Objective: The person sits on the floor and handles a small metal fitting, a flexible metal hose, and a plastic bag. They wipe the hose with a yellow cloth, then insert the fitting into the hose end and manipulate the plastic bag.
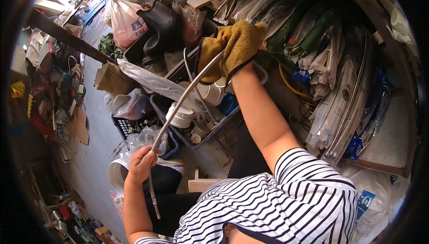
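Observation:
A long, thin silvery flexible hose (pixel 185 94) runs slantwise in front of me. My left hand (pixel 143 161) is wrapped round its lower part, and a short end with a metal fitting hangs below the fist. A mustard-yellow towelling cloth (pixel 246 38) with a dark edge covers my right hand (pixel 237 58), hiding the fingers. The hose's upper part goes into this cloth, which is closed round it. Behind the hose, a second thin grey tube (pixel 199 94) curves down to a grey crate (pixel 196 145); whether the two are joined I cannot tell.
White plastic tubs (pixel 179 115) and a blue lid (pixel 229 104) lie in the crate. Black rubber boots (pixel 163 23) stand beyond it. Bagged hoses (pixel 339 105) fill the right side. At left are a white bucket (pixel 117 175), a dark basket (pixel 127 125) and a white bag (pixel 127 23).

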`<state>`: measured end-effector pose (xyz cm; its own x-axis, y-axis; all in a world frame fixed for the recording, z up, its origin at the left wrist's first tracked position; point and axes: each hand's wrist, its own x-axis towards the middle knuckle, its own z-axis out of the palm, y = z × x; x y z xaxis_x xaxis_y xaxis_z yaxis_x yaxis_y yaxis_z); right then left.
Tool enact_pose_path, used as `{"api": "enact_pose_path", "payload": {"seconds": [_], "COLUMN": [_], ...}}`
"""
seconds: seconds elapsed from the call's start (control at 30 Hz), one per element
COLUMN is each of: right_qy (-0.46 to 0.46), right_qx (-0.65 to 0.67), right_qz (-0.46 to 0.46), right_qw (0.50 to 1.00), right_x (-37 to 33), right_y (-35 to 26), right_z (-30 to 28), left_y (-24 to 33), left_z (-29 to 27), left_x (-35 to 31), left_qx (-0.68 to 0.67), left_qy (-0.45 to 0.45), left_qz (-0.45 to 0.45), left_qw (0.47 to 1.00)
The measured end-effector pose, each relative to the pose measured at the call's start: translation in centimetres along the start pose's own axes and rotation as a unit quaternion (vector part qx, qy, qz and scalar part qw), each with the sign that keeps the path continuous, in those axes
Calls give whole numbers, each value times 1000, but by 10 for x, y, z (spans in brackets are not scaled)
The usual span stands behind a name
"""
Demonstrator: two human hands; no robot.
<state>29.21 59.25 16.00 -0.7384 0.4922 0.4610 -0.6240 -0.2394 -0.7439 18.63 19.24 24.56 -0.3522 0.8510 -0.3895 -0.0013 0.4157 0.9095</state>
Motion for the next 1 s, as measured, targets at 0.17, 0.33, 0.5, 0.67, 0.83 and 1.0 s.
{"api": "enact_pose_path", "payload": {"seconds": [0.17, 0.33, 0.5, 0.67, 0.83, 1.0], "right_qy": [4, -173, -163, -169, -92, -123], "right_qx": [-739, -689, -770, -902, -832, -437], "right_qz": [115, -22, 177, 251, 45, 91], "right_qw": [663, 704, 591, 306, 545, 886], "right_x": [-34, -78, -35, -1, -59, -94], "right_y": [24, 58, 7, -36, 29, 60], "right_z": [120, 199, 158, 129, 163, 160], "left_y": [8, 19, 30, 28, 29, 29], "left_z": [12, 23, 17, 26, 28, 38], "left_x": [18, 36, 29, 34, 51, 57], "left_qx": [-13, -54, -85, -105, -122, -161], "left_qy": [-3, -28, -39, -43, -26, -19], "left_qz": [2, 25, 35, 5, 15, -33], "left_qw": [1000, 998, 995, 994, 992, 986]}}
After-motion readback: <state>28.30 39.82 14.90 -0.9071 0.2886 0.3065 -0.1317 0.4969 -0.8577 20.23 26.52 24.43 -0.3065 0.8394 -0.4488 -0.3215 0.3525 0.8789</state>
